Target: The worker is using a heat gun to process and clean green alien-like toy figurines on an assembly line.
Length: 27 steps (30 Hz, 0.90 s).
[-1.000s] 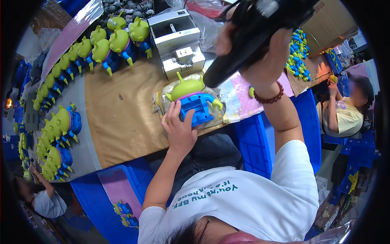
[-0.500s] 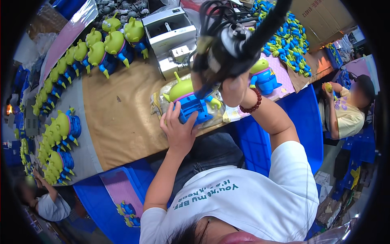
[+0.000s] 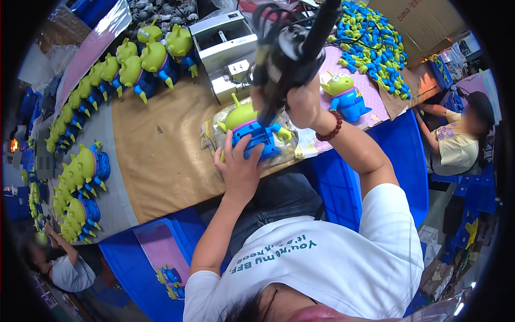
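A toy figure (image 3: 244, 115) with a lime-green head and blue body lies on clear plastic wrap at the table's front edge, its back with a recessed compartment facing up. My left hand (image 3: 240, 163) holds it down, fingers bent and apart on the blue back. My right hand (image 3: 303, 104) is closed around a black power screwdriver (image 3: 281, 64), held tilted. Its lower end meets the figure's upper back; the exact tip is hard to make out. Just right of my right hand, another green and blue figure (image 3: 348, 99) stands on pink foam.
Rows of similar figures (image 3: 131, 70) stand at the left. Behind my work is a white machine (image 3: 225, 45); a heap of small blue and green parts (image 3: 378, 48) lies at the back right. Blue bins (image 3: 397, 161) flank my lap. Co-workers (image 3: 458, 134) sit at both sides.
My right hand and the screwdriver have shifted slightly left, uncovering more of the standing figure. My left fingers have moved a little on the toy. The right co-worker's hands have lowered.
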Tool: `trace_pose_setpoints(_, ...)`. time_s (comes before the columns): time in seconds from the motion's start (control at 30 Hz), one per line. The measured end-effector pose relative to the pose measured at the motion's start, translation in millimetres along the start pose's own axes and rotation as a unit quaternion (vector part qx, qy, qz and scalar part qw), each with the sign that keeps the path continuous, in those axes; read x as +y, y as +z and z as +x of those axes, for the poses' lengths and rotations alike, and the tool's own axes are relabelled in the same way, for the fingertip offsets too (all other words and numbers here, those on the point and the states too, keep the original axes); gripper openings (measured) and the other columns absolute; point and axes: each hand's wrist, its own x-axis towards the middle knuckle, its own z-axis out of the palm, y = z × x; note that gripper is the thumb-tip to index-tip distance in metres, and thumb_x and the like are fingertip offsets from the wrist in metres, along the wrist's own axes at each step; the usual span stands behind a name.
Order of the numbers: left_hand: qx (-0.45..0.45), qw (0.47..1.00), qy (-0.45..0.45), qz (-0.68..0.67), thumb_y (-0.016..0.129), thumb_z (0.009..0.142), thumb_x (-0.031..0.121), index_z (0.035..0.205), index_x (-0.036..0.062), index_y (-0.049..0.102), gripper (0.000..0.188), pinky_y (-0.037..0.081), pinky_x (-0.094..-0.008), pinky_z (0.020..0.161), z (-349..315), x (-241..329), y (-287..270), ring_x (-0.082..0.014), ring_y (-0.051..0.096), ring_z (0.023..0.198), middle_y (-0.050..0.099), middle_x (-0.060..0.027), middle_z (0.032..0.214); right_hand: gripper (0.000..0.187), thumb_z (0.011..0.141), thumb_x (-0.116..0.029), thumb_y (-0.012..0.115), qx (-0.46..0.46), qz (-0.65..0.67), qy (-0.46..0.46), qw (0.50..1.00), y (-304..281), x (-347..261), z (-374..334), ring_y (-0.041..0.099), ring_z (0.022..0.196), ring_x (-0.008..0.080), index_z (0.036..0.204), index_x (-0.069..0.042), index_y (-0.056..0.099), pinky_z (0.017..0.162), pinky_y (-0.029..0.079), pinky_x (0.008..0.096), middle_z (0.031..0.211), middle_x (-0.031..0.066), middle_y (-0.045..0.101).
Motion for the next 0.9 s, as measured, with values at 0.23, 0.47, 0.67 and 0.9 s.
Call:
trace_pose_setpoints(0.23, -0.003, 0.997, 0.013, 0.075, 0.085, 0.067, 0.020, 0.114, 0.0154, 0.057, 0.055, 0.030, -0.0638, 0.101, 3.8, 1.4, 2.4, -0.0450, 0.037, 0.136, 0.048, -0.0069, 0.131, 0.047, 0.101, -0.048, 0.052, 0.158, -0.138, -0.028, 0.977, -44.6, -40.7, 45.5, 0.065, 0.066, 0.0172, 0.109, -0.001, 0.053, 0.061, 0.055, 0.0302, 0.083, 0.0119, 0.064)
trace_pose_setpoints(0.47, 0.024, 0.999, -0.002, -0.028, 0.086, 0.069, 0.022, 0.112, 0.0114, 0.056, 0.054, 0.031, -0.0590, 0.103, 7.4, -5.9, 1.9, -0.0435, 0.040, 0.134, 0.051, -0.0081, 0.127, 0.040, 0.096, -0.041, 0.065, 0.317, -0.218, 0.125, 0.915, -143.6, 17.7, 23.4, 0.063, 0.055, 0.0149, 0.103, -0.004, 0.051, 0.050, 0.054, 0.0285, 0.072, 0.0053, 0.060)
trace_pose_setpoints(0.67, 0.073, 0.975, -0.065, -0.197, 0.090, 0.064, 0.013, 0.111, 0.0032, 0.052, 0.061, 0.047, -0.0426, 0.096, 25.7, -1.2, -30.9, -0.0366, 0.057, 0.111, 0.056, -0.0174, 0.122, 0.037, 0.100, -0.041, 0.059, 0.338, -0.134, 0.055, 0.930, -127.7, 1.5, 46.0, 0.062, 0.056, 0.0154, 0.103, -0.005, 0.052, 0.050, 0.051, 0.0279, 0.070, 0.0048, 0.059)
trace_pose_setpoints(0.9, 0.077, 0.949, -0.148, -0.267, 0.088, 0.069, 0.011, 0.118, 0.0036, 0.050, 0.063, 0.046, -0.0381, 0.098, 26.7, -4.3, -57.5, -0.0275, 0.057, 0.114, 0.057, -0.0145, 0.125, 0.036, 0.102, -0.045, 0.054, 0.273, -0.064, -0.266, 0.922, -31.5, 7.7, 139.6, 0.060, 0.057, 0.0125, 0.099, -0.009, 0.049, 0.052, 0.050, 0.0255, 0.075, 0.0016, 0.056)
